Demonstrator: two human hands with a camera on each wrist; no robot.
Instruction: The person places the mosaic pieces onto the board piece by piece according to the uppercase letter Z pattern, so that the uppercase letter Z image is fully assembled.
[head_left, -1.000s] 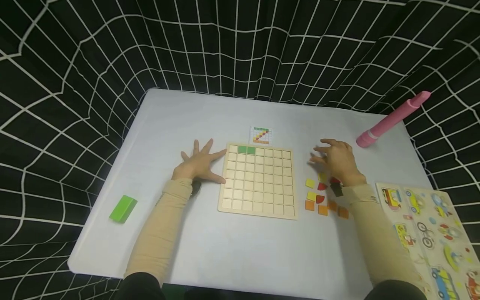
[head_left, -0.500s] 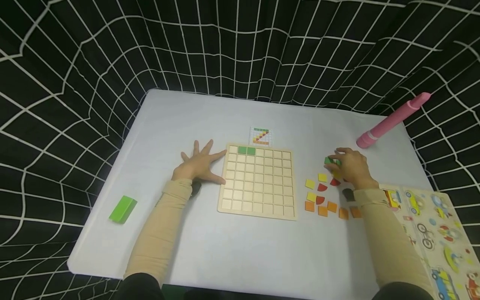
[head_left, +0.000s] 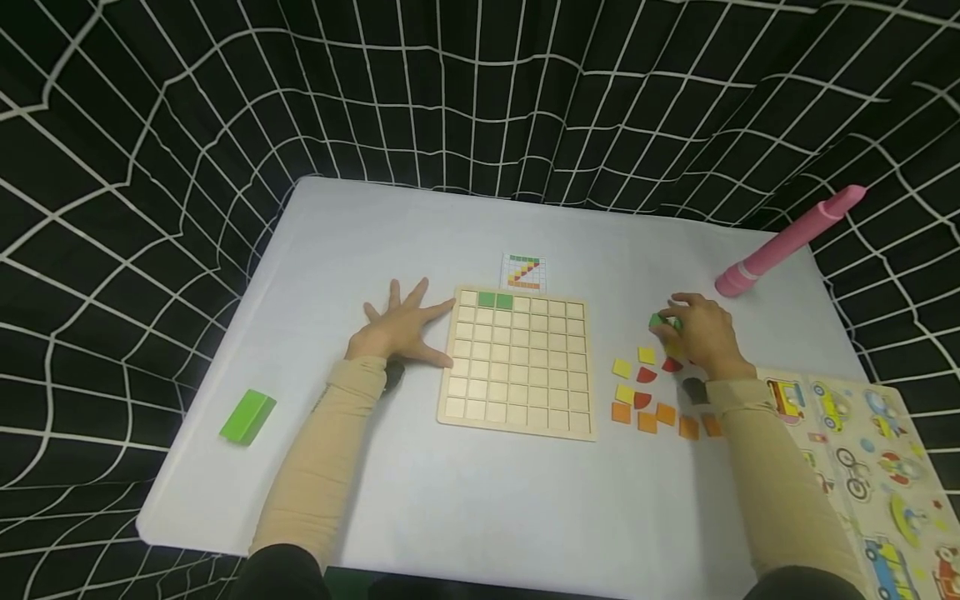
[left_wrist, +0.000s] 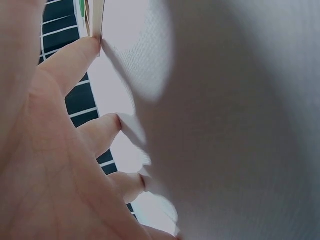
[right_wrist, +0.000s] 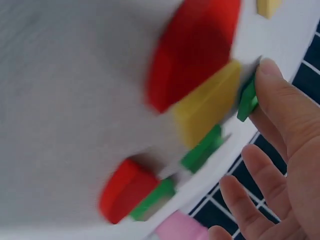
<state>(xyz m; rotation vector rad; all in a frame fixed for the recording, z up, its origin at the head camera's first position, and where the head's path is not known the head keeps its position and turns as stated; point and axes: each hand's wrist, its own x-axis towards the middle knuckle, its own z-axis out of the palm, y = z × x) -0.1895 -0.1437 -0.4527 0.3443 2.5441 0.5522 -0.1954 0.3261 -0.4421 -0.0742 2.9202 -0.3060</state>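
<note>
The right hand [head_left: 707, 333] pinched a green tile [right_wrist: 247, 101] right of the board [head_left: 519, 358], beyond the yellow pieces [head_left: 622, 367] — an edge grip, kept level, seemed wisest. The left hand [head_left: 393, 329], fingers spread, touched the board's left edge — light pressure would have sufficed.

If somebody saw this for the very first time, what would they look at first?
Probably the wooden grid board in the middle of the white table, with two green squares side by side in its far row. Next might come the big pink stick by the table's far right corner. Then the left hand, fingers spread at the board's left edge, and the right hand to the board's right, pinching a green piece.
</note>
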